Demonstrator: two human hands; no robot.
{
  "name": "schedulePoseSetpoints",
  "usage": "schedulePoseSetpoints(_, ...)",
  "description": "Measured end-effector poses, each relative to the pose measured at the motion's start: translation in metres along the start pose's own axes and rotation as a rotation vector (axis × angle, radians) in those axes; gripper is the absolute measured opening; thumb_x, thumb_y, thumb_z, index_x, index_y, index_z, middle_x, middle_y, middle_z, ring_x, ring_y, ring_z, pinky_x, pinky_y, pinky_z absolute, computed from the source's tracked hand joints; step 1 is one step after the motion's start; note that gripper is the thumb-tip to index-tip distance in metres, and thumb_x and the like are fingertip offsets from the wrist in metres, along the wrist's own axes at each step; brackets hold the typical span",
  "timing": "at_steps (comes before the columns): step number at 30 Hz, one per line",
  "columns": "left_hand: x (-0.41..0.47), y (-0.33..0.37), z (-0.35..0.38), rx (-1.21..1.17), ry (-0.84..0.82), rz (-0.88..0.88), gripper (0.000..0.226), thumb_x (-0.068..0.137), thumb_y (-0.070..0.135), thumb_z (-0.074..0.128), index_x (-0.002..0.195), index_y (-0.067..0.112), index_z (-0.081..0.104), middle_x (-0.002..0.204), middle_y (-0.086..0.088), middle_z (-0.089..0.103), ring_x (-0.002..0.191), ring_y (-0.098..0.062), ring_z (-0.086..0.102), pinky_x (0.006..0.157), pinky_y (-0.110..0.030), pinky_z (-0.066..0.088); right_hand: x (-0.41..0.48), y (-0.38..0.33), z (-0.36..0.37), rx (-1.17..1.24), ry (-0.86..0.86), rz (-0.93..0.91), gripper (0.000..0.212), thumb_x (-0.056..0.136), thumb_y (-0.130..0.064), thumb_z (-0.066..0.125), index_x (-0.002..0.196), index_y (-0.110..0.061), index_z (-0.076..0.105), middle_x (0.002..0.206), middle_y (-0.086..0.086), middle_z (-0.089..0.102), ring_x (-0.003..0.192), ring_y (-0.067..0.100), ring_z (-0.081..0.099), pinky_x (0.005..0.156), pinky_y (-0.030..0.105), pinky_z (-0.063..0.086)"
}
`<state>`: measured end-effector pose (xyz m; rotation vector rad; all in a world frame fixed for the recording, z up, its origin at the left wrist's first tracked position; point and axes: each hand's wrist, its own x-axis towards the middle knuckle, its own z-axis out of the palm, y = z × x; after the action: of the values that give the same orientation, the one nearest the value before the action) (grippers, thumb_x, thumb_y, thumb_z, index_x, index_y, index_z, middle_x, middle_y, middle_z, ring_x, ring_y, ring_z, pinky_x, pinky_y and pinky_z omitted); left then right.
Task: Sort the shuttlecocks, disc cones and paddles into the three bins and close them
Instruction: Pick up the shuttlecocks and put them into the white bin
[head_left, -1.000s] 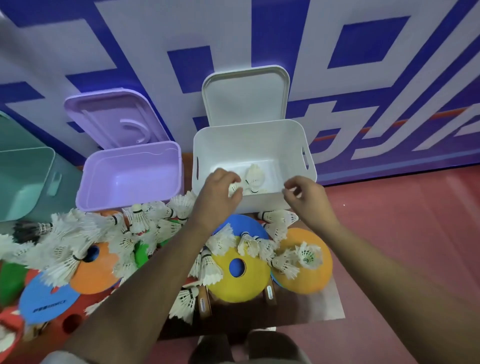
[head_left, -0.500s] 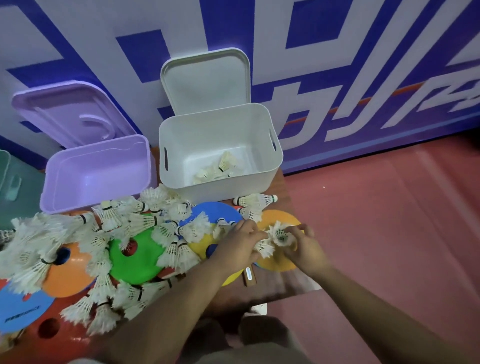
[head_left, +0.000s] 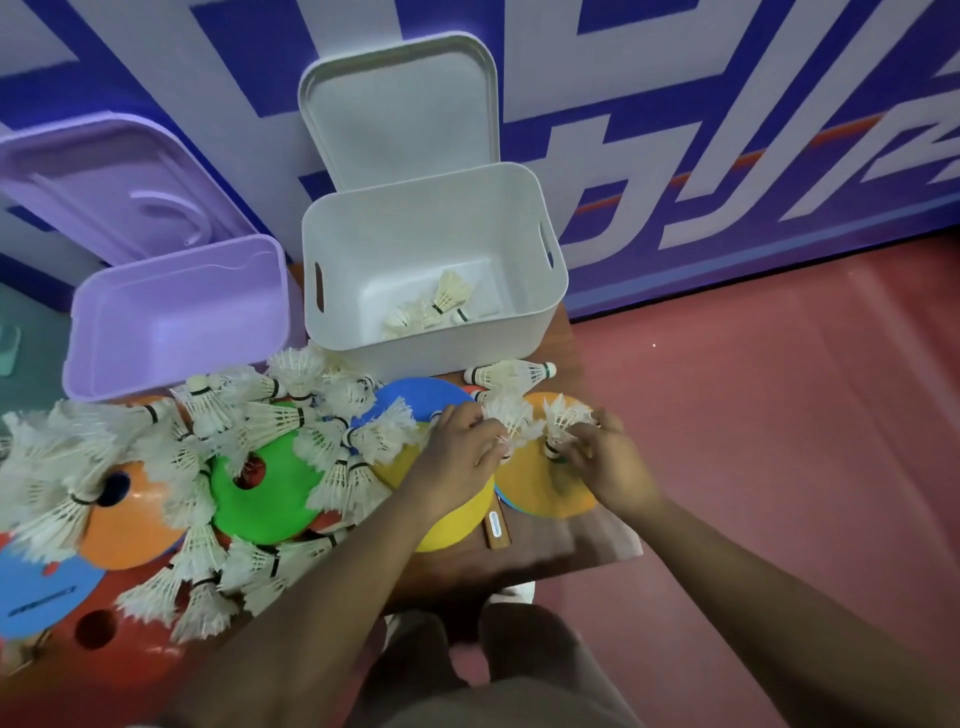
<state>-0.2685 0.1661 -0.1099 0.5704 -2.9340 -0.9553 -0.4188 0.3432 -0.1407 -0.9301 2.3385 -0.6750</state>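
Since lids stand open behind them, white bin (head_left: 467, 348) and purple bin (head_left: 171, 322) sit ready at far edge of tabletop (head_left: 571, 545) — white holds few shuttlecocks (head_left: 441, 306), purple shows nothing inside. Disc cones (head_left: 260, 499) and paddle handle (head_left: 496, 527) lie unsorted under shuttlecock pile (head_left: 234, 415). Left hand (head_left: 457, 457) fingers pinch one shuttlecock (head_left: 506, 415), right hand (head_left: 608, 462) fingers pinch another shuttlecock (head_left: 563, 421) over orange cone (head_left: 550, 493) — likely gathering pair for white bin.

Open white bin (head_left: 431, 358) beyond shuttlecock clutter (head_left: 208, 410)
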Motion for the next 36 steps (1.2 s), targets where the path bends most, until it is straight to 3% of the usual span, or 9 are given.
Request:
schedulePoseSetpoints(3, -0.002, 0.005, -0.047, -0.280, 0.099, -0.059, 0.013, 0.095, 0.022, 0.056, 0.102, 0.013, 0.063, 0.105, 0.001, 0.045, 0.092, -0.008, 0.052, 0.082, -0.019, 0.043, -0.002, -0.037, -0.033, 0.167, 0.109, -0.141, 0.017, 0.093, -0.022, 0.062, 0.109, -0.020, 0.068, 0.110, -0.003, 0.050, 0.101, 0.012, 0.055, 0.085, 0.023, 0.045)
schedulePoseSetpoints(6, 0.005, 0.007, -0.102, -0.404, 0.322, -0.061, 0.007, 0.094, 0.011, 0.057, 0.095, 0.017, 0.061, 0.099, 0.001, 0.050, 0.093, -0.004, 0.058, 0.085, -0.012, 0.045, 0.008, -0.086, -0.070, 0.250, 0.144, -0.270, 0.009, 0.098, -0.024, 0.054, 0.100, -0.025, 0.063, 0.098, -0.014, 0.045, 0.091, -0.002, 0.052, 0.077, 0.010, 0.040)
schedulePoseSetpoints(10, 0.031, -0.010, -0.154, -0.341, 0.519, -0.107, 0.011, 0.089, 0.012, 0.063, 0.093, 0.022, 0.064, 0.099, 0.001, 0.053, 0.088, -0.001, 0.060, 0.083, -0.016, 0.050, 0.053, -0.140, -0.093, 0.150, 0.207, -0.359, 0.004, 0.098, -0.025, 0.052, 0.095, -0.023, 0.055, 0.096, -0.001, 0.050, 0.084, -0.005, 0.048, 0.070, 0.007, 0.036)
schedulePoseSetpoints(13, 0.053, -0.033, -0.175, -0.210, 0.476, -0.196, 0.012, 0.090, 0.024, 0.062, 0.101, 0.022, 0.067, 0.102, 0.000, 0.053, 0.088, -0.008, 0.060, 0.086, -0.029, 0.053, 0.096, -0.167, -0.087, 0.028, 0.222, -0.264, 0.017, 0.095, -0.032, 0.054, 0.107, -0.019, 0.057, 0.109, 0.004, 0.054, 0.077, 0.010, 0.056, 0.070, 0.025, 0.039)
schedulePoseSetpoints(19, 0.054, -0.053, -0.182, -0.036, 0.317, -0.294, 0.049, 0.088, 0.024, 0.064, 0.134, 0.028, 0.046, 0.135, -0.007, 0.046, 0.124, -0.021, 0.041, 0.102, -0.027, 0.032, 0.117, -0.185, -0.063, -0.063, 0.073, -0.240, 0.050, 0.090, -0.026, 0.060, 0.135, -0.031, 0.039, 0.122, 0.010, 0.050, 0.096, 0.025, 0.060, 0.084, 0.035, 0.049)
schedulePoseSetpoints(23, 0.012, -0.062, -0.163, -0.077, 0.427, -0.226, 0.029, 0.089, 0.018, 0.062, 0.118, 0.018, 0.058, 0.118, -0.001, 0.048, 0.107, -0.014, 0.050, 0.095, -0.025, 0.040, 0.089, -0.168, -0.047, -0.052, 0.054, -0.282, 0.042, 0.091, -0.026, 0.059, 0.130, -0.019, 0.046, 0.118, 0.003, 0.052, 0.086, 0.009, 0.052, 0.074, 0.026, 0.039)
schedulePoseSetpoints(27, -0.034, -0.072, -0.131, -0.059, 0.305, -0.235, 0.011, 0.091, 0.021, 0.058, 0.101, 0.018, 0.062, 0.098, 0.008, 0.051, 0.086, -0.006, 0.052, 0.077, -0.030, 0.047, 0.057, -0.137, -0.021, -0.078, -0.036, -0.296, 0.032, 0.090, -0.031, 0.060, 0.118, -0.017, 0.055, 0.111, 0.002, 0.056, 0.079, 0.011, 0.053, 0.072, 0.031, 0.046)
schedulePoseSetpoints(31, -0.056, -0.083, -0.100, 0.049, 0.200, -0.252, 0.031, 0.086, 0.038, 0.058, 0.105, 0.015, 0.065, 0.097, 0.000, 0.058, 0.090, -0.021, 0.057, 0.080, -0.041, 0.049, 0.035, -0.119, 0.007, -0.141, -0.150, -0.276, 0.034, 0.089, -0.033, 0.060, 0.119, -0.016, 0.057, 0.111, 0.003, 0.055, 0.091, 0.019, 0.058, 0.075, 0.033, 0.048)
schedulePoseSetpoints(36, -0.053, -0.090, -0.085, 0.209, 0.076, -0.335, 0.043, 0.088, 0.039, 0.062, 0.124, 0.015, 0.060, 0.112, -0.005, 0.061, 0.106, -0.025, 0.056, 0.090, -0.037, 0.045, 0.027, -0.123, 0.040, -0.233, -0.179, -0.189, 0.036, 0.091, -0.038, 0.055, 0.119, -0.015, 0.056, 0.114, 0.005, 0.054, 0.096, 0.025, 0.060, 0.074, 0.039, 0.051)
